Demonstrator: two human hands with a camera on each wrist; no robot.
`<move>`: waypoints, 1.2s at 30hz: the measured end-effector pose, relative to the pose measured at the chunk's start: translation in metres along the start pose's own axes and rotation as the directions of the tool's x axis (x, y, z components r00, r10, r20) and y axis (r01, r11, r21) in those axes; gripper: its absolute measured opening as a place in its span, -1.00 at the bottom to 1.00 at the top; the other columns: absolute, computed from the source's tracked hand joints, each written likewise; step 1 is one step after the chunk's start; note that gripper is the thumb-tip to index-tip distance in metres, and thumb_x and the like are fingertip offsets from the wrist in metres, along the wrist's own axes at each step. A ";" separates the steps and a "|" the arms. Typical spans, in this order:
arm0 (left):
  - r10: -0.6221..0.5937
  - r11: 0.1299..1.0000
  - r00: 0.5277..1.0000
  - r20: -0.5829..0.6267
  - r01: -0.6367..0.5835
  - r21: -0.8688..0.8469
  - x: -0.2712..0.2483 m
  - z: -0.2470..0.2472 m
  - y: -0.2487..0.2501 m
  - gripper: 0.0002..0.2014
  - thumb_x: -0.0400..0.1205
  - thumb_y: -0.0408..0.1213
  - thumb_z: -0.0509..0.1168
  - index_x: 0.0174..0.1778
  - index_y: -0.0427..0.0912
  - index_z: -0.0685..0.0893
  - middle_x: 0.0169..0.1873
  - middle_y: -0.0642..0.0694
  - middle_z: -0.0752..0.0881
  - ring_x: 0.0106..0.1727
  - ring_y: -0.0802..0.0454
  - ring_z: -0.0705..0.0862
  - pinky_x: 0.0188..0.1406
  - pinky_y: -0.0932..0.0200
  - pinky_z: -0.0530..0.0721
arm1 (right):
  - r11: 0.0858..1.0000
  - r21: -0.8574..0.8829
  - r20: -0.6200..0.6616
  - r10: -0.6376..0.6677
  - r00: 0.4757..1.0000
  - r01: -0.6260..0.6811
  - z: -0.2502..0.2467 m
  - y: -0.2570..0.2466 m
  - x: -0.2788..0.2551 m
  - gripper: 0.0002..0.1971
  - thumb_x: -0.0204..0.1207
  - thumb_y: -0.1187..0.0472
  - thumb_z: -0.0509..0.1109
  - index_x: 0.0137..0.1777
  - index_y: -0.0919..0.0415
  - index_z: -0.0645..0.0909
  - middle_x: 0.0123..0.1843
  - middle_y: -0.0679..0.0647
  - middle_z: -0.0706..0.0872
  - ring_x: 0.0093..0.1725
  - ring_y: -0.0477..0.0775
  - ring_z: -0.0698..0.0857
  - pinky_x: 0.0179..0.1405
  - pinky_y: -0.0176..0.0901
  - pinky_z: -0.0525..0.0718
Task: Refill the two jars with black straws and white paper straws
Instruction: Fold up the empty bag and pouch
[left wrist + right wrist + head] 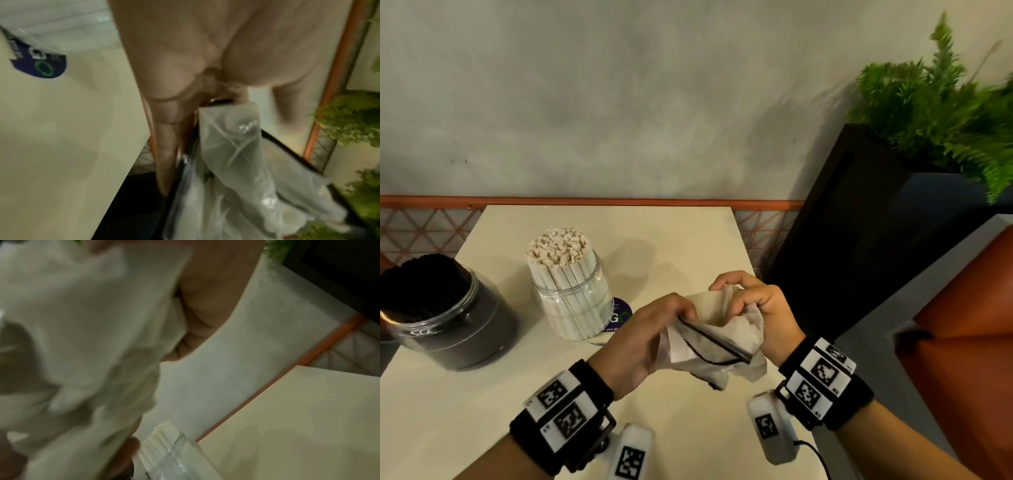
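A clear jar (438,308) packed with black straws stands at the table's left edge. To its right a clear jar (566,284) is full of white paper straws; its rim also shows in the right wrist view (164,447). Above the table's right half both hands hold a crumpled clear plastic bag (722,346). My left hand (681,315) pinches its left side, and my right hand (736,294) grips its top. A thin black strip (715,342) runs across the bag; I cannot tell if it is a straw. The bag (236,146) hangs below my left fingers (168,146).
The cream table (654,240) stands against a grey wall with an orange rail (585,201). A purple sticker (621,317) lies beside the white-straw jar. A black planter (859,240) with a fern (928,113) stands at the right, with an orange seat (962,325) nearer.
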State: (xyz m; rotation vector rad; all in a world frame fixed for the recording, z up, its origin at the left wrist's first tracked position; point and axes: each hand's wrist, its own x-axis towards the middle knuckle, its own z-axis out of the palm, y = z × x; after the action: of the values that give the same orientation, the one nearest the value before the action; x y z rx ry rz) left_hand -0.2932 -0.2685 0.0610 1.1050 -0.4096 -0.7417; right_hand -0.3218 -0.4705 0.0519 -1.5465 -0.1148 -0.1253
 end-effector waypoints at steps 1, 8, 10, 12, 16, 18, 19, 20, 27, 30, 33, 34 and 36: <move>0.081 0.979 0.995 -0.058 -0.068 0.192 0.002 0.001 -0.002 -0.70 0.35 -0.04 0.48 -0.23 -0.19 0.63 -0.25 -0.05 0.63 -0.21 0.04 0.61 -0.21 0.14 0.61 | 1.000 0.011 0.028 -0.001 1.000 0.000 -0.002 -0.002 0.000 -0.66 0.26 0.53 0.36 -0.51 0.08 0.73 0.10 0.19 0.71 -0.02 0.01 0.69 -0.03 -0.20 0.62; 0.389 0.756 0.900 -0.195 -0.192 0.626 0.009 0.001 -0.004 -0.41 0.39 -0.52 0.49 0.22 0.08 0.48 -0.04 0.07 0.66 -0.10 0.05 0.68 -0.09 0.21 0.68 | 0.895 0.154 0.193 0.389 0.901 -0.419 -0.006 -0.007 -0.017 -0.27 0.31 0.07 0.65 0.44 -0.09 0.37 0.19 0.10 0.72 0.10 0.23 0.75 -0.09 0.24 0.76; 0.368 0.744 0.898 -0.240 -0.130 0.655 0.011 0.001 -0.005 -0.38 0.38 -0.48 0.51 0.23 0.12 0.46 -0.08 0.02 0.69 -0.15 0.08 0.70 -0.15 0.27 0.68 | 0.928 -0.009 0.002 0.373 0.928 -0.373 -0.001 -0.001 -0.018 -0.37 0.31 0.26 0.59 0.35 0.01 0.42 0.07 0.26 0.74 -0.09 0.19 0.80 -0.14 0.28 0.81; 0.297 0.698 0.920 -0.254 -0.028 0.716 0.012 -0.002 -0.008 -0.52 0.37 -0.35 0.53 0.10 0.10 0.52 -0.16 0.03 0.72 -0.18 0.13 0.70 -0.18 0.27 0.69 | 0.940 -0.181 -0.213 0.250 0.944 -0.290 -0.002 0.004 -0.015 -0.57 0.35 0.32 0.56 0.15 0.02 0.52 -0.09 0.25 0.81 -0.23 0.16 0.81 -0.18 0.27 0.82; 0.170 0.715 0.942 -0.289 0.083 0.694 0.018 0.001 -0.014 -0.75 0.46 -0.29 0.44 -0.04 -0.02 0.53 -0.25 -0.04 0.76 -0.19 0.00 0.75 -0.28 -0.04 0.79 | 0.576 -0.804 -0.053 -0.315 0.947 0.147 0.000 0.013 -0.011 -0.62 0.38 0.49 0.42 -0.06 -0.07 0.55 -0.16 -0.16 0.71 -0.21 -0.15 0.65 -0.15 -0.48 0.58; 0.122 0.834 0.929 -0.350 0.096 0.543 0.021 0.004 -0.014 -0.76 0.53 -0.39 0.36 0.03 -0.04 0.53 -0.17 -0.16 0.76 -0.12 -0.13 0.78 -0.29 -0.09 0.82 | 0.469 -0.809 0.120 -0.458 0.881 0.354 0.007 0.011 -0.016 -0.74 0.44 0.41 0.35 -0.05 0.01 0.66 0.03 -0.03 0.73 -0.04 -0.01 0.70 -0.02 -0.35 0.61; 0.102 0.883 0.921 -0.375 0.089 0.461 0.022 0.004 -0.013 -0.75 0.56 -0.43 0.33 0.06 -0.03 0.54 -0.12 -0.19 0.76 -0.08 -0.19 0.78 -0.26 -0.10 0.82 | 0.469 -0.787 0.164 -0.468 0.868 0.402 0.011 0.008 -0.019 -0.79 0.47 0.35 0.34 -0.02 0.06 0.72 0.13 0.00 0.72 0.06 0.05 0.70 0.08 -0.26 0.63; 0.087 0.915 0.917 -0.390 0.082 0.396 0.023 0.005 -0.012 -0.74 0.58 -0.46 0.29 0.08 -0.03 0.55 -0.08 -0.21 0.75 -0.05 -0.21 0.78 -0.24 -0.08 0.81 | 0.503 -0.762 0.188 -0.432 0.882 0.409 0.014 0.006 -0.023 -0.79 0.47 0.30 0.37 0.03 0.09 0.76 0.22 0.00 0.70 0.17 0.06 0.68 0.18 -0.23 0.61; -0.166 0.981 0.951 -0.262 0.185 0.049 0.012 0.000 0.003 -0.63 0.60 0.02 0.22 0.11 -0.21 0.65 -0.14 -0.24 0.73 -0.10 -0.31 0.77 -0.12 -0.13 0.76 | 0.486 -0.798 0.213 -0.326 0.921 0.356 0.013 0.015 -0.027 -0.65 0.30 0.36 0.53 0.08 0.11 0.65 0.31 -0.01 0.65 0.22 0.03 0.69 0.08 -0.20 0.69; -0.088 0.950 0.985 -0.151 0.129 0.285 0.004 -0.020 0.007 -0.47 0.33 0.15 0.48 0.10 -0.10 0.65 -0.05 -0.11 0.76 0.01 -0.14 0.76 -0.07 -0.04 0.71 | 0.776 -0.591 0.108 -0.193 0.975 0.219 -0.004 0.006 -0.020 -0.81 0.34 0.35 0.58 -0.05 0.22 0.73 0.13 0.04 0.66 -0.03 -0.15 0.71 -0.11 -0.28 0.67; -0.113 0.912 0.992 -0.064 0.129 0.389 0.003 -0.024 0.007 -0.38 0.20 -0.09 0.63 0.19 0.01 0.63 0.13 -0.06 0.75 0.13 -0.06 0.75 0.13 -0.01 0.71 | 0.874 -0.485 0.145 0.052 0.988 0.025 -0.012 -0.005 -0.012 -0.81 0.32 0.23 0.59 -0.10 0.31 0.78 -0.07 0.12 0.67 -0.14 0.12 0.70 -0.17 0.03 0.66; -0.112 0.911 0.990 -0.089 0.138 0.389 0.004 -0.022 0.006 -0.37 0.17 -0.14 0.66 0.18 0.03 0.64 0.09 -0.10 0.76 0.09 -0.08 0.77 0.10 -0.02 0.74 | 0.843 -0.538 0.194 0.104 0.975 0.017 -0.012 -0.008 -0.009 -0.84 0.33 0.24 0.61 -0.12 0.28 0.80 -0.11 0.11 0.68 -0.18 0.12 0.70 -0.21 -0.01 0.65; -0.075 0.918 0.986 -0.147 0.126 0.376 0.005 -0.014 0.003 -0.47 0.23 -0.25 0.68 0.11 -0.07 0.70 0.00 -0.21 0.78 -0.02 -0.15 0.79 -0.04 -0.05 0.79 | 0.786 -0.617 0.275 0.167 0.947 0.040 -0.009 -0.014 -0.004 -0.88 0.35 0.28 0.63 -0.12 0.21 0.80 -0.14 0.09 0.70 -0.22 0.07 0.70 -0.24 -0.04 0.67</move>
State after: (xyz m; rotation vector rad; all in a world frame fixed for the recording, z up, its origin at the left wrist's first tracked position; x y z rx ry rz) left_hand -0.2791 -0.2622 0.0578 1.5465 -0.3990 -0.6908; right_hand -0.3278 -0.4800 0.0654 -2.2259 -0.2990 0.1652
